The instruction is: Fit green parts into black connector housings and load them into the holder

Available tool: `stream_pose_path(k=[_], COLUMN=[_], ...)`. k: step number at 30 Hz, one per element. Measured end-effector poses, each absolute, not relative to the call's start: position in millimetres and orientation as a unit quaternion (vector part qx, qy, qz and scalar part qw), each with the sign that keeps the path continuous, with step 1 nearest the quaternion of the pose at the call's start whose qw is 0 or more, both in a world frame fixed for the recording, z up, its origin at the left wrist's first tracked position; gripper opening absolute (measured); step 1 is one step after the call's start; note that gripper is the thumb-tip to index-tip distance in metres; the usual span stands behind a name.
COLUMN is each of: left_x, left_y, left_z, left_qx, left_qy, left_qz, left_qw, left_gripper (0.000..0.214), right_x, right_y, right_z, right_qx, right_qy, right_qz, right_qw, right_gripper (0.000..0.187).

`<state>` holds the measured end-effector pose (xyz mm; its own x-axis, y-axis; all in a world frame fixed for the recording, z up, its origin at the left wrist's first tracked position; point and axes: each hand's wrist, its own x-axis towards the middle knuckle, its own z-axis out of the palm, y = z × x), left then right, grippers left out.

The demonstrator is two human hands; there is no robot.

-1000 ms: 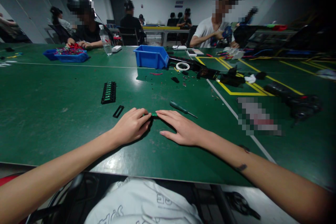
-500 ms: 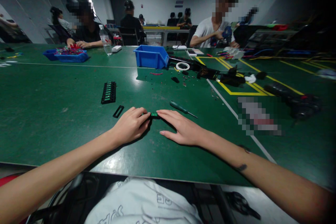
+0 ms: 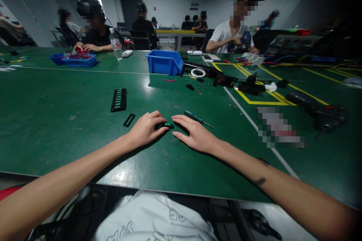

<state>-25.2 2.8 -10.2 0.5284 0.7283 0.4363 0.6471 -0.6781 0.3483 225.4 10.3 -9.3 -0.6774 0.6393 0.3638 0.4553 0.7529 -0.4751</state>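
Note:
My left hand [image 3: 147, 128] grips a small black frame with a green circuit board [image 3: 169, 124] in it, thumb on the near side and fingers on the far side. Part of the piece is hidden by the fingers. Just right of it my right hand [image 3: 195, 131] rests open on the table, thumb and fingers apart, with no visible contact with the piece. An empty black rectangular frame [image 3: 129, 120] lies left of my left hand. Farther back sits a row of black frames with green boards [image 3: 119, 100]. Beyond my right fingers lies a green-handled screwdriver [image 3: 198, 118].
A blue bin [image 3: 164, 62] stands on the green table [image 3: 70, 128], with a white ring [image 3: 198, 72], small loose parts and black pieces near it. At right lies a black power tool [image 3: 319, 113]. Two co-workers sit across, one by blue trays [image 3: 80, 61] of wires.
The small framed board has tilted and shifted slightly right in my left hand, whose thumb has come forward along it. My right fingertips have come away from it. The view has shifted slightly.

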Motion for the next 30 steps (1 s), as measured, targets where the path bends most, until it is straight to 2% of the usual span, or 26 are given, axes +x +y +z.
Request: stream_pose_path(k=[9, 11, 14, 17, 21, 26, 30], left_x=[-22, -20, -15, -11, -8, -5, -2], left_y=[0, -4, -11, -17, -22, -26, -28], left_z=[-7, -3, 2, 4, 7, 9, 10], left_qx=[0.866, 0.863, 0.859, 0.858, 0.858, 0.862, 0.865], left_qy=[0.39, 0.39, 0.389, 0.385, 0.385, 0.382, 0.376], left_qz=[0.301, 0.312, 0.33, 0.341, 0.336, 0.323, 0.321], left_qw=[0.085, 0.077, 0.044, -0.003, -0.048, -0.075, -0.082], left_gripper=[0.018, 0.016, 0.018, 0.026, 0.029, 0.031, 0.033], right_x=[222, 218, 211, 205, 201, 196, 195], right_y=[8, 6, 0, -5, -12, -18, -19], right_z=[-6, -5, -2, 0, 3, 4, 5], right_qx=[-0.323, -0.353, -0.386, -0.382, -0.355, -0.348, -0.331], right_qy=[-0.869, -0.827, -0.722, -0.64, -0.534, -0.478, -0.485], right_qz=[0.209, 0.275, 0.436, 0.556, 0.679, 0.722, 0.726], right_qw=[0.31, 0.34, 0.374, 0.367, 0.358, 0.359, 0.357], right_gripper=[0.043, 0.041, 0.043, 0.044, 0.035, 0.023, 0.023])
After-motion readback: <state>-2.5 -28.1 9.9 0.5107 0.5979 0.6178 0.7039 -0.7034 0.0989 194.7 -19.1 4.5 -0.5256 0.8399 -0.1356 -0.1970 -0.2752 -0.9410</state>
